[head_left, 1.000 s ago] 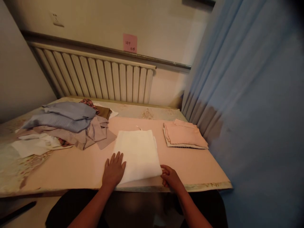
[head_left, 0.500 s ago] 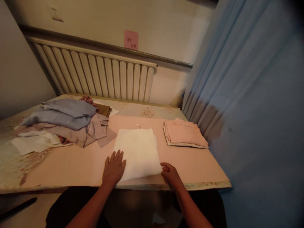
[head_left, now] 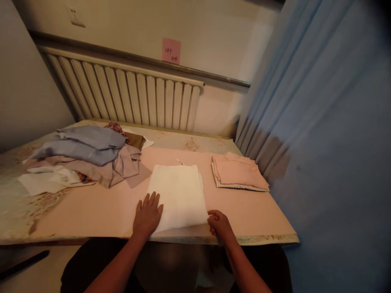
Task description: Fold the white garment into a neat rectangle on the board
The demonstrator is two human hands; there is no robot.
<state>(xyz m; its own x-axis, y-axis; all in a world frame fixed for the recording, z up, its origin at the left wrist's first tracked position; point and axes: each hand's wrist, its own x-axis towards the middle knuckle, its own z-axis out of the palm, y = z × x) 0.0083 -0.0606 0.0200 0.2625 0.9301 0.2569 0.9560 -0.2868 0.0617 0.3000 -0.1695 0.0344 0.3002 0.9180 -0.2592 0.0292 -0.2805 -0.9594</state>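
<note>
A folded white cloth (head_left: 179,195) lies flat near the front edge of the table, its layers showing along the right side. My left hand (head_left: 148,215) rests flat over its lower left part, fingers spread. At the lower right corner, my right hand (head_left: 220,223) has its thumb and fingers pinched together on the cloth's edge. The exact fingertip contact there is partly hidden by the curled fingers. Beneath the cloth is a pink sheet (head_left: 100,211) covering much of the table.
On the left lies a loose heap of clothes (head_left: 88,150), blue-grey, mauve, white and brown. A folded pink stack (head_left: 240,173) sits on the right. A blue curtain (head_left: 324,162) hangs along the right side. Behind the table are a radiator (head_left: 131,93) and a pink note (head_left: 171,51).
The view has shifted very slightly. Both hands keep nearly the same place on the white cloth, which has not visibly moved on the table.
</note>
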